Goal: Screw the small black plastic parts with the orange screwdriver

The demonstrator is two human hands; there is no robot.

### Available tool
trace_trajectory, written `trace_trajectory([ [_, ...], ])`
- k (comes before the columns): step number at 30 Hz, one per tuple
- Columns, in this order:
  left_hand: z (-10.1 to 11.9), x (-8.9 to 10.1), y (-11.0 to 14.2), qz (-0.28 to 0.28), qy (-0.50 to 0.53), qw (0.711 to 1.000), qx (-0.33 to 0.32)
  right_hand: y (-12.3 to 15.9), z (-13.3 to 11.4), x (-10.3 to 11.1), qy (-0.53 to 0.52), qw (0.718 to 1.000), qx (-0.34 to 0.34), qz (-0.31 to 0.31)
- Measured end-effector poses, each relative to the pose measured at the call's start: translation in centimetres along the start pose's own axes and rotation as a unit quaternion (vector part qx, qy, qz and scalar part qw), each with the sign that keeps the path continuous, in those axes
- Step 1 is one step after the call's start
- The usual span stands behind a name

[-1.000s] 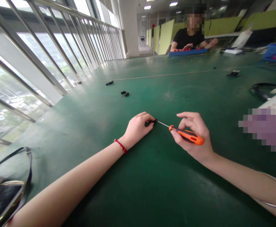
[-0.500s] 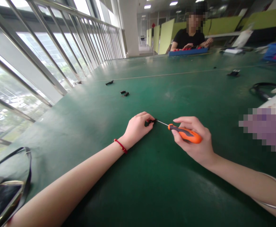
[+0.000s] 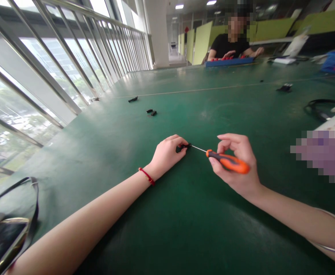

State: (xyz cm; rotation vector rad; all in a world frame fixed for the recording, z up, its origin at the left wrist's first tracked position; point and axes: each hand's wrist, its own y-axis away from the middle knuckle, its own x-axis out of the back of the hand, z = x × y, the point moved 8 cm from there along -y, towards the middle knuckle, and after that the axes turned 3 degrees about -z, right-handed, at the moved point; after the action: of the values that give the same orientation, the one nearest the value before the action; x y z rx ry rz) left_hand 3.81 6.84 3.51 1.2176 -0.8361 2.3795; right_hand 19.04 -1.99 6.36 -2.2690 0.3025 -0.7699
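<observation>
The small black part (image 3: 187, 146) lies between the two hands, at the fingertips of the left hand (image 3: 169, 151), low over the green table (image 3: 144, 229). That hand has it pinched between thumb and bent fingers, the gap closed down on it. The right hand (image 3: 238, 164) holds a screwdriver (image 3: 227, 160) by its handle, thumb below, the upper fingers curled and partly lifted away from it. The thin, straight metal shaft points leftward and its tip meets the part—whether it sits in a screw, I can't tell.

The handle is rounded and thick, bright orange with dark grey inlays, a little blurred at its fat end. The black part is too small for its shape to be made out. The tabletop is smooth and dull green, with soft shiny patches from the window light. Farther up it, well apart from the hands, lie two short black pieces (image 3: 152, 112) and a longer, uneven black piece (image 3: 133, 99). A red cord bracelet (image 3: 147, 176) with small gold-coloured bits circles the left wrist.
</observation>
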Motion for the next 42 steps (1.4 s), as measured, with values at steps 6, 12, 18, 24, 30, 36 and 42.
trace_trajectory([
  [6, 0.0, 0.0, 0.1, -0.001, -0.002, 1.000, 0.001, 0.0, -0.5, -0.4, 0.024, 1.000, 0.008, -0.017],
  [12, 0.0, 0.0, 0.1, 0.001, -0.005, 1.000, -0.003, 0.0, -0.6, -0.3, 0.018, 1.000, 0.009, -0.020],
  [18, 0.0, 0.0, 0.1, 0.001, -0.006, 1.000, -0.002, 0.1, -0.5, 0.2, 0.020, 1.000, 0.006, 0.017],
  [24, 0.0, 0.0, 0.1, 0.000, -0.004, 1.000, 0.000, 0.0, -0.4, -0.6, 0.025, 0.999, 0.002, -0.036],
  [30, 0.0, 0.0, 0.1, -0.002, -0.006, 1.000, 0.001, 0.1, -0.2, -0.1, 0.009, 1.000, -0.012, -0.004],
  [36, 0.1, 0.0, 0.1, -0.002, -0.005, 1.000, 0.003, 0.0, -0.2, 0.2, 0.009, 1.000, -0.010, 0.004],
  [42, 0.1, 0.0, 0.1, -0.001, -0.008, 1.000, 0.003, 0.0, -0.6, -0.5, 0.018, 0.999, 0.005, -0.040],
])
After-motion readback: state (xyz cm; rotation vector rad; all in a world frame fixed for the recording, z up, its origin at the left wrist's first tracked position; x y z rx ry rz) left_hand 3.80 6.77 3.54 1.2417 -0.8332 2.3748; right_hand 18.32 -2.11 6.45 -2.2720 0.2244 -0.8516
